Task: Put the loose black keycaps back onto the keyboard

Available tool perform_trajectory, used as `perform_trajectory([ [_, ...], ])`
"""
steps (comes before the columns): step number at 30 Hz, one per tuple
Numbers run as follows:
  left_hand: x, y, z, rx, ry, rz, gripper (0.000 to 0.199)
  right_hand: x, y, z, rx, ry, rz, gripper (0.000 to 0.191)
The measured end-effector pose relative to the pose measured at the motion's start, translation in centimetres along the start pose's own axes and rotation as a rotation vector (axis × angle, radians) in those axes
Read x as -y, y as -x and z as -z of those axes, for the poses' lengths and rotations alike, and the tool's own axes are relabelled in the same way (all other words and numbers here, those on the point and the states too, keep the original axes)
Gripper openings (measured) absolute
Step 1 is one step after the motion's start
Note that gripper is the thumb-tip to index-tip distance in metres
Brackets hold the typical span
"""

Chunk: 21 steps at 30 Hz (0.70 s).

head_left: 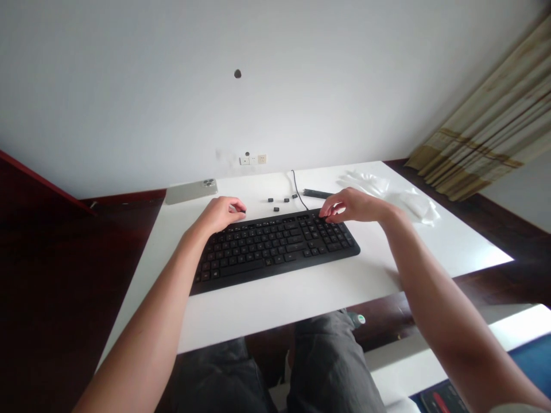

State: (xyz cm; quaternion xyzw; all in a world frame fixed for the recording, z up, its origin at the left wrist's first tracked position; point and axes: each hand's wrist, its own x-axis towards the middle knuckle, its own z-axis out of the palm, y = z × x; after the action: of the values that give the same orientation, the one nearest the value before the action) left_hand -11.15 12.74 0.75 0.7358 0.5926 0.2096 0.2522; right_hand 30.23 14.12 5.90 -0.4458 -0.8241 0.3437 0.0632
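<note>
A black keyboard (275, 248) lies slightly slanted on the white table (267, 298). At its upper left edge my left hand (225, 212) is closed, with a small black keycap (243, 211) pinched between thumb and fingers. My right hand (344, 205) bends over the number pad at the upper right, fingertips on the keys; whatever they may grip is too small to make out. Several loose black keycaps (276, 209) are scattered behind the keyboard. A black cable (297, 186) runs back from it.
A phone (189, 192) lies at the table's back left. Behind my right hand is a dark, narrow object (316, 194). Crumpled clear plastic (413, 205) rests at the back right. The wall with sockets (253, 160) stands behind the table.
</note>
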Motion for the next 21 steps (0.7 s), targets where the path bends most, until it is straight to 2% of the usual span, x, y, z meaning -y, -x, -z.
perform_trajectory([
  [13, -0.28, -0.02, 0.1, 0.006, -0.008, 0.032, 0.025, 0.86, -0.18, -0.29, -0.031, 0.209, -0.016, 0.021],
  [21, -0.47, 0.02, 0.06, -0.008, 0.019, 0.043, 0.023, 0.38, -0.78, -0.42, -0.041, 0.176, -0.044, 0.013],
])
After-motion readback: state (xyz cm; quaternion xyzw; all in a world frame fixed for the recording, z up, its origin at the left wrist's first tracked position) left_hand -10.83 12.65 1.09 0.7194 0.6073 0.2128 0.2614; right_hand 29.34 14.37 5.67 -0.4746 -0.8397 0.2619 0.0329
